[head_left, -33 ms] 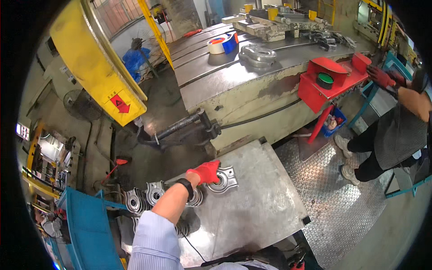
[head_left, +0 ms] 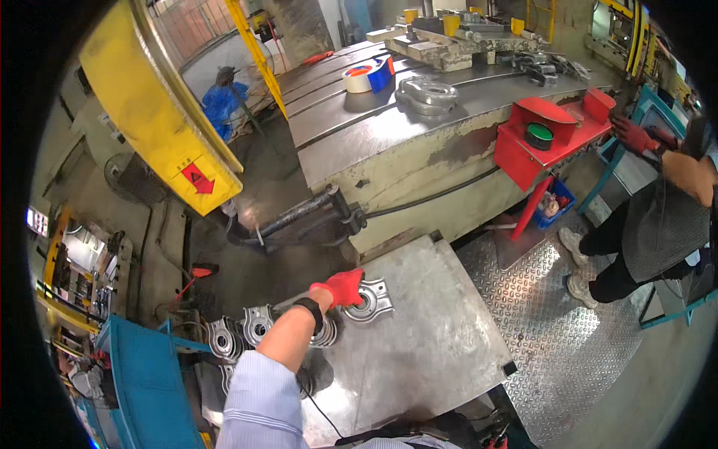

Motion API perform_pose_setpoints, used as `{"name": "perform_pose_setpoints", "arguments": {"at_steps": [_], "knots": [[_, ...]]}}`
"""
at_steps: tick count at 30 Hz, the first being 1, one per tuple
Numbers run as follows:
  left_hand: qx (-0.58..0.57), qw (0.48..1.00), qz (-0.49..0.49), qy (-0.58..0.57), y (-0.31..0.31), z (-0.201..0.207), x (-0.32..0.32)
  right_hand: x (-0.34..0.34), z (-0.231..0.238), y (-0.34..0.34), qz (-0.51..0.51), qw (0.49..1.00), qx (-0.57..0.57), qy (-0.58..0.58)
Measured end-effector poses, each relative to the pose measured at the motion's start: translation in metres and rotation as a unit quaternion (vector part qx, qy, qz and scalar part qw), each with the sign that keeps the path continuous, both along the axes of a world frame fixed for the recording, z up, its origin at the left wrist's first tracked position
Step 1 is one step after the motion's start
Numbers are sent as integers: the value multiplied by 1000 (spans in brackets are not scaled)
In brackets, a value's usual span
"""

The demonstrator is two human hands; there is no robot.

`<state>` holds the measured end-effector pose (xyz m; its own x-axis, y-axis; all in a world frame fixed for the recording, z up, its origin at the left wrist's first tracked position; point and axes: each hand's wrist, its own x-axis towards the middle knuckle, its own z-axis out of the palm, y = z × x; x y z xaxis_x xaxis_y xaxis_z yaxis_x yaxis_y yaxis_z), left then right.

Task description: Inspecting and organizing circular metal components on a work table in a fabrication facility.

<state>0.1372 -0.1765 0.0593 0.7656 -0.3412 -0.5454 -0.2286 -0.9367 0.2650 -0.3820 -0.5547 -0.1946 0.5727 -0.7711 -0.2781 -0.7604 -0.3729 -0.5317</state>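
- Stamped metal bracket [head_left: 378, 299] with round ringed centre: on the metal-topped table [head_left: 441, 322], toward its left far part.
- Left hand [head_left: 339, 289], red glove: reaches over the bracket's left side, fingers closed on that edge; underside of grip hidden. Black wristband [head_left: 310, 310], striped sleeve [head_left: 263, 396].
- Right hand [head_left: 499, 442]: only a bit of red at the lower edge, near a dark tool; grip cannot be told.
- More brackets, same kind, nested in stacks [head_left: 259, 320] left of the held one, some partly behind the forearm.
- Thin black cable [head_left: 321, 411] runs across the table's near left part.
- Blue metal panel [head_left: 146, 374] lower left, beside the stacks.
- Beyond the table: slotted steel press bed [head_left: 351, 138], bearing a white roll [head_left: 359, 81] with orange and blue parts, plus a shiny shaped metal piece [head_left: 428, 97].
- Red control box [head_left: 516, 153] with green button [head_left: 538, 135] at the bed's right corner; blue bin [head_left: 556, 206] below it.
- Yellow machine guard [head_left: 142, 90] upper left, red arrow label on it.
- Co-worker [head_left: 666, 224] at right, red gloves, on patterned metal plate flooring [head_left: 546, 329].
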Motion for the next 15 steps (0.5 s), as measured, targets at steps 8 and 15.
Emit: {"name": "perform_pose_setpoints", "arguments": {"at_steps": [8, 15], "knots": [[173, 966, -41, -186, 4, -68, 4, -9, 6, 3, -18, 999, -16, 25], [27, 995, 30, -89, 24, -86, 8, -17, 17, -2, -23, 999, -20, 25]]}}
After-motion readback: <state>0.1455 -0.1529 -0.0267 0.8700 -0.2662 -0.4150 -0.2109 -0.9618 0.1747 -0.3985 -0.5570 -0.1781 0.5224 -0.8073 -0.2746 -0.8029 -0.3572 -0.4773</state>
